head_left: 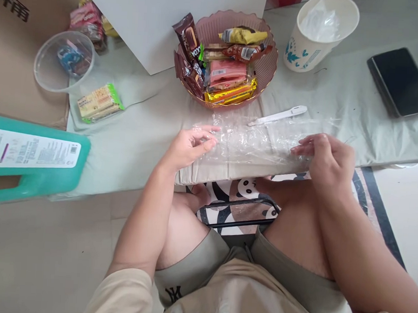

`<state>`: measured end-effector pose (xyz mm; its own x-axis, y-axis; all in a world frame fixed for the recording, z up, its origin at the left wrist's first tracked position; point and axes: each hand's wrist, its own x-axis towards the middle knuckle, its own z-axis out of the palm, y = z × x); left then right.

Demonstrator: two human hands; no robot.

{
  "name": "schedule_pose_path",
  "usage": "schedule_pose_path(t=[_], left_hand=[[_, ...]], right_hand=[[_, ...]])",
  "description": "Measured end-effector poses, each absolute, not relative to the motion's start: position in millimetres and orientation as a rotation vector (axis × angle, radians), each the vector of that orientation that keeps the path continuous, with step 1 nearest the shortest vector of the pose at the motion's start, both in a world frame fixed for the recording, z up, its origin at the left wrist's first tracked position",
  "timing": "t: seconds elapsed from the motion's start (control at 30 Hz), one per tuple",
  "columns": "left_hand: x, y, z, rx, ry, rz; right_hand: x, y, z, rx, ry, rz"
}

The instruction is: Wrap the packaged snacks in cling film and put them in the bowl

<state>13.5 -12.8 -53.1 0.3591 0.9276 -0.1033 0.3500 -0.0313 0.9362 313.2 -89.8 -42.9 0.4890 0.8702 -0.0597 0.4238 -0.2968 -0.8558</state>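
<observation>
A seated person holds a crinkled sheet of clear plastic wrap [255,143] flat on a pale green cloth [139,138]. The left hand [190,146] pinches the sheet's left edge between thumb and fingers; the right hand [324,161] curls its fingers onto the right edge. Just behind the wrap lies a white plastic tool [278,116], and beyond that a pink bowl [269,68] of wrapped snacks

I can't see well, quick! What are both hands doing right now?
Left hand: pinching the plastic wrap at its left edge.
Right hand: pinching the wrap's right edge.
</observation>
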Motion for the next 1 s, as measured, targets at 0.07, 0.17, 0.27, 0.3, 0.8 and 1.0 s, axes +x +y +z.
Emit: schedule_pose_path(t=[0.07,0.17,0.27,0.3,0.8,1.0], left_hand=[[14.6,-11.8,-55.4,1.559,1.18,0.785],[17.1,-10.8,-59.1,1.402,1.198,0.936],[19.2,-9.8,-60.5,1.266,1.22,0.942],[19.4,-9.6,-60.1,1.245,1.228,0.94],[18.4,-31.2,-42.9,1.37,0.903,0.9],[30.2,-33.4,-32.2,1.365,0.849,0.69]], right_hand=[[314.7,-91.0,-43.5,-1.884,-1.064,0.684],[316.3,-91.8,-44.1,-1.941,-1.044,0.692],[315.8,-91.0,-44.1,-1.951,-1.037,0.74],[315.1,-90.9,-44.0,-1.922,-1.06,0.736],[308.2,-92.6,-36.1,-1.747,-1.096,0.469],[310.9,-92.3,-37.5,-1.811,-1.126,0.414]])
